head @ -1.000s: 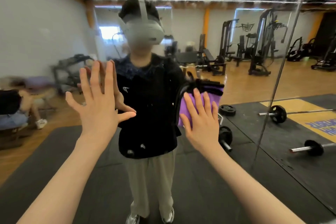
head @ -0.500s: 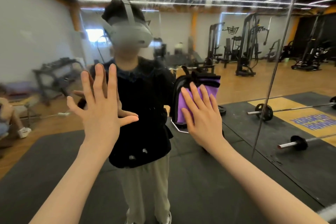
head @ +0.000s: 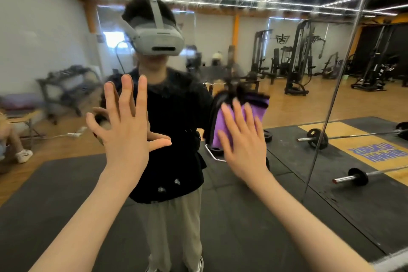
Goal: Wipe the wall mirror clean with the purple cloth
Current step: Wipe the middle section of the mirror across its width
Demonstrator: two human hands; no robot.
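We press the purple cloth flat under our spread right hand to wipe the wall mirror, our open left hand alongside bracing, holding nothing.

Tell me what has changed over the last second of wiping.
The right hand slid the purple cloth a little up and left across the mirror, fingers flat on it throughout. The view swung, so the reflected gym sits differently. The left hand stayed spread against the glass, and nothing was picked up or let go.
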